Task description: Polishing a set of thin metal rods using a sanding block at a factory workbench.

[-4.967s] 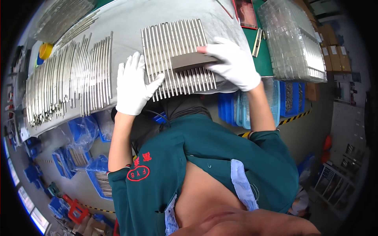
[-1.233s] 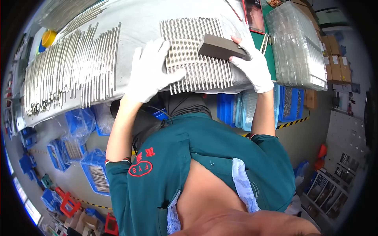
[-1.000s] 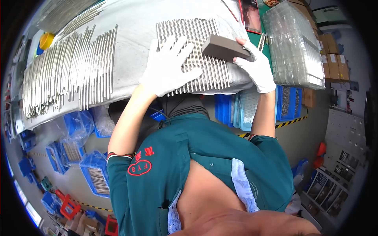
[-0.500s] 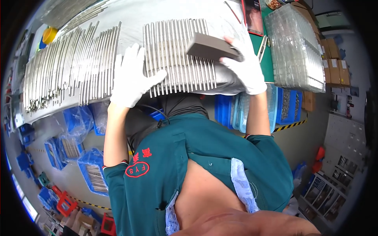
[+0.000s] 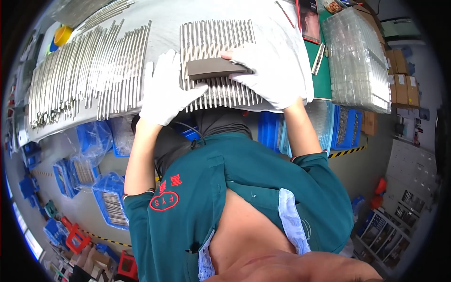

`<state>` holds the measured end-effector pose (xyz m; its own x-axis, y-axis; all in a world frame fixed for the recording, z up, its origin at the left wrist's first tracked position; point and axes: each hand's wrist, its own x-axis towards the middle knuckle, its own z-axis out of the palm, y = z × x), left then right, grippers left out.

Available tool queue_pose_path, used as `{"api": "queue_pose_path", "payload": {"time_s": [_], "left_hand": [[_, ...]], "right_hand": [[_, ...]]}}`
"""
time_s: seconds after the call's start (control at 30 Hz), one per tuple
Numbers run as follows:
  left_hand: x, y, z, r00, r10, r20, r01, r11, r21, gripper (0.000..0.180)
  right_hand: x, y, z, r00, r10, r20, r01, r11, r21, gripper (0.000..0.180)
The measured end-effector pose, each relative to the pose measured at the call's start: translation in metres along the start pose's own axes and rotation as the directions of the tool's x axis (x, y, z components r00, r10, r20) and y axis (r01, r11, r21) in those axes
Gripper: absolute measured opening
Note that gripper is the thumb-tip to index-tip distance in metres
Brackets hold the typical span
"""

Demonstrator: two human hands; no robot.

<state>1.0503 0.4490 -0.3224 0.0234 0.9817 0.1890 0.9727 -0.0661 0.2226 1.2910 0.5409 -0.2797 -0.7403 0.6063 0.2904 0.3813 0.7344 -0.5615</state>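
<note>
A row of slim metal rods (image 5: pixel 218 40) lies side by side on the white-covered table, their near ends reaching its front edge. Across them rests a grey-brown rectangular block (image 5: pixel 211 69). My white-gloved right hand (image 5: pixel 268 77) grips the block's right end between thumb and fingers. At the row's left side is my gloved left hand (image 5: pixel 164 89), fingers stretched out and pointing away from me. Its thumb lies over the rods just below the block's left end, and nothing is in its grasp. The glove on the right leaves a fingertip bare.
Farther left spreads a larger batch of metal rods (image 5: pixel 89 70), with a yellow round container (image 5: pixel 63 35) behind. To the right are a green mat (image 5: pixel 324 87), a red-edged panel (image 5: pixel 308 21) and a stack of clear plastic trays (image 5: pixel 359 61). Blue bins (image 5: pixel 110 202) stand below the table.
My right hand has moved left with the block, which now lies across the middle of the rods. The left hand stays beside the row, shifted slightly right in the picture.
</note>
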Motion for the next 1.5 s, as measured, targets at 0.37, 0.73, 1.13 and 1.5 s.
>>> {"api": "queue_pose_path", "payload": {"time_s": [0.37, 0.73, 1.13, 1.5], "left_hand": [[0.000, -0.006, 0.007, 0.997, 0.035, -0.071, -0.041, 0.996, -0.080, 0.096], [0.000, 0.000, 0.007, 0.999, -0.012, -0.045, 0.012, 1.000, -0.007, 0.098], [0.006, -0.001, 0.002, 1.000, 0.001, -0.011, -0.002, 0.996, -0.085, 0.088], [0.039, 0.045, 0.010, 0.972, 0.229, 0.043, -0.225, 0.971, -0.080, 0.071]], "right_hand": [[0.001, 0.000, 0.007, 0.991, -0.109, -0.081, 0.105, 0.993, -0.046, 0.047], [-0.015, 0.011, -0.004, 0.996, -0.008, -0.092, 0.002, 0.998, -0.068, 0.047], [-0.004, 0.017, -0.020, 0.975, 0.011, -0.224, -0.060, 0.975, -0.214, 0.048], [-0.038, 0.052, -0.040, 0.946, 0.280, -0.164, -0.271, 0.960, 0.072, 0.049]]}}
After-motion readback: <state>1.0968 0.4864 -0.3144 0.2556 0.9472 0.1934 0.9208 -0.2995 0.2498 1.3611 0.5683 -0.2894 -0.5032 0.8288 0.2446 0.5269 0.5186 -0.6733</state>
